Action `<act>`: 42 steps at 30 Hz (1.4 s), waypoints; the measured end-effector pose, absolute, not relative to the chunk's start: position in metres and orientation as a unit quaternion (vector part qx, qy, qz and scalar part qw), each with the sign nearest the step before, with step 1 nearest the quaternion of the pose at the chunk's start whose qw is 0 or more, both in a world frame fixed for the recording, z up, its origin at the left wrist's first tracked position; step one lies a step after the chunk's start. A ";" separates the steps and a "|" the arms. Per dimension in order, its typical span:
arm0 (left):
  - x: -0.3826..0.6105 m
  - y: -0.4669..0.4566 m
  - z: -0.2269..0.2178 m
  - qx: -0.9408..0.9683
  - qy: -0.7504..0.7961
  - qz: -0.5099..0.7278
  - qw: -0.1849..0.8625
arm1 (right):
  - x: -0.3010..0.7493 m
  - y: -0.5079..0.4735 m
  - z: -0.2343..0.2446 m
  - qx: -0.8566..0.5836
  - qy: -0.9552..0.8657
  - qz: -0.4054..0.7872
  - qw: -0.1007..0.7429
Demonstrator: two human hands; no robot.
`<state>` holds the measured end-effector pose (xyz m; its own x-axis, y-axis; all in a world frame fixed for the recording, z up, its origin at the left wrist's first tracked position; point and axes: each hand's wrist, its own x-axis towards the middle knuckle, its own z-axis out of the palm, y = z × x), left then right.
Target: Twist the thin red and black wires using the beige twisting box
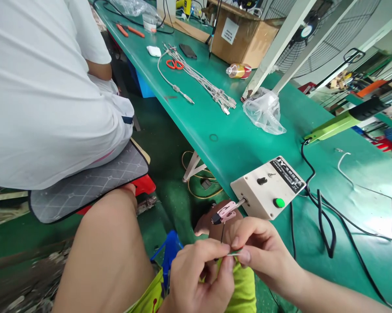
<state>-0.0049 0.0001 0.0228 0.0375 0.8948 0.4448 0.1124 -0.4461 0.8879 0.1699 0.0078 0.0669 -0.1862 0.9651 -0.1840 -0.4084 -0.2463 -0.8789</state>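
My left hand [200, 274] and my right hand [263, 252] meet low in the view, just below the bench edge. Both pinch a thin wire [232, 253] between thumb and fingertips, fingers closed. A dark strand [222, 232] runs up from the pinch to a pink clip [224, 213]. The clip sits on the shaft of a small cream control box [267, 188] with a green button [279, 202], standing at the edge of the green bench [235, 139].
A seated person in white [42, 87] is close on the left. The bench holds a cable bundle [205, 82], orange scissors [174, 64], a phone [187, 51], a clear bag [264, 111], a cardboard box [244, 34] and black cords [326, 226].
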 end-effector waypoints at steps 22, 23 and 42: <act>-0.015 0.017 0.013 0.529 0.409 0.622 0.407 | 0.159 0.014 0.067 -0.516 -0.280 0.678 0.442; -0.014 0.018 0.013 0.530 0.412 0.619 0.408 | 0.159 0.014 0.066 -0.526 -0.278 0.676 0.435; -0.013 0.019 0.006 0.525 0.422 0.590 0.445 | 0.147 0.007 0.066 -0.486 -0.123 0.708 0.497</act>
<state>-0.0128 0.0192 0.0062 -0.0523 0.9685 0.2435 -0.0822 -0.2472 0.9655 0.1470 0.0067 0.0657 -0.0339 0.8233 -0.5666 -0.5844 -0.4762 -0.6570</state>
